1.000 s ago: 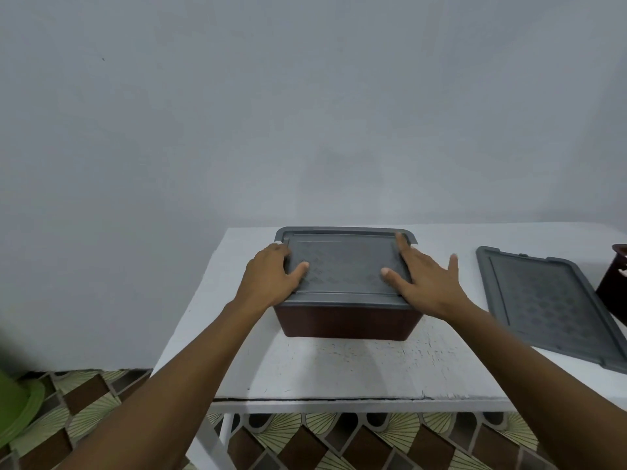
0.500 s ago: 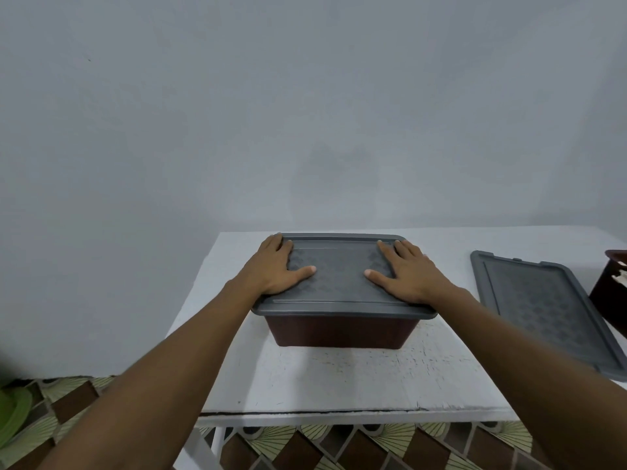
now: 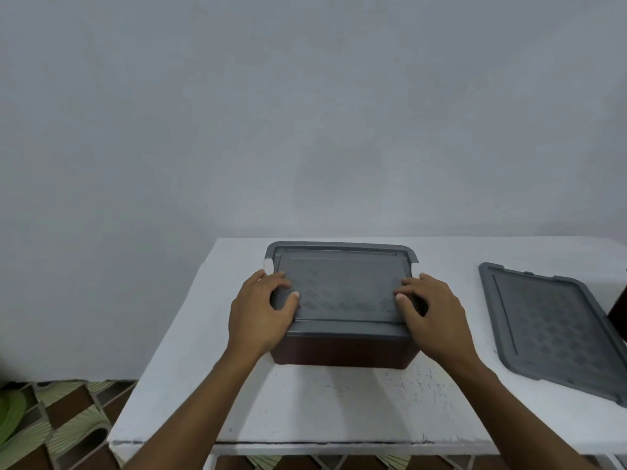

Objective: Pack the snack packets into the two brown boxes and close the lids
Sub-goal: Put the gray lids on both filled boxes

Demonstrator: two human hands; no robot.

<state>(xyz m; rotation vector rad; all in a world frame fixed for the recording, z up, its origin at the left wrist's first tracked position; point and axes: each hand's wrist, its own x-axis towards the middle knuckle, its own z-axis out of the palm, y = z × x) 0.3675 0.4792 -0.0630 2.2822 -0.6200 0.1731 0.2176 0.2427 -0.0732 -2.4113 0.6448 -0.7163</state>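
Observation:
A brown box [image 3: 342, 351] stands in the middle of the white table [image 3: 305, 408] with a grey patterned lid [image 3: 342, 290] lying on top of it. My left hand [image 3: 261, 313] sits at the lid's left end, fingers bent over the edge and thumb on top. At the right end, my right hand [image 3: 434, 317] holds the lid the same way. A second grey lid [image 3: 556, 330] lies flat on the table to the right. At the right frame edge, a dark sliver of another brown box [image 3: 620, 313] shows. No snack packets are visible.
A plain grey wall rises right behind the table. The table's front edge [image 3: 322, 444] runs across the bottom, with a brown and green tiled floor [image 3: 68, 425] below it. A green object [image 3: 10, 418] lies on the floor at far left.
Both hands have slid from lying flat on the lid's top to its left and right ends, fingers now bent. The view has shifted slightly.

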